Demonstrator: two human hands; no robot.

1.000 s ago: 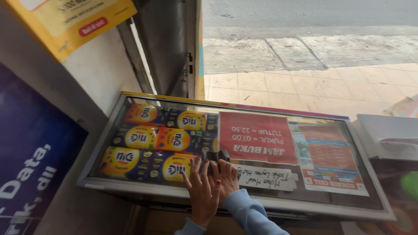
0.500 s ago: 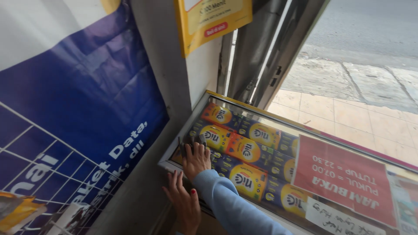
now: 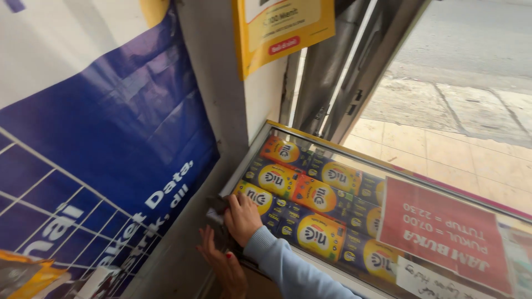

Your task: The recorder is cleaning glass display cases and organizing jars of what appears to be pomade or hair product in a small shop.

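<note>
My right hand (image 3: 241,217) presses a dark grey cloth (image 3: 217,204) onto the near left corner of a glass-topped display case (image 3: 288,128). Its fingers curl over the cloth, and a light blue sleeve covers the arm. My left hand (image 3: 221,264) rests just below, flat against the case's front frame, and holds nothing. Under the glass lie rows of yellow, orange and blue packets (image 3: 310,194).
A red paper sign (image 3: 443,238) and a white handwritten note (image 3: 424,281) lie under the glass to the right. A blue banner (image 3: 111,138) with a white wire rack (image 3: 55,210) covers the left wall, with a yellow poster (image 3: 282,27) above. Metal door rails (image 3: 332,83) and outdoor pavement (image 3: 454,111) lie beyond.
My right hand has slid the cloth from the middle of the glass to its left side, then toward the near left corner. My left hand dropped from the glass to the front frame.
</note>
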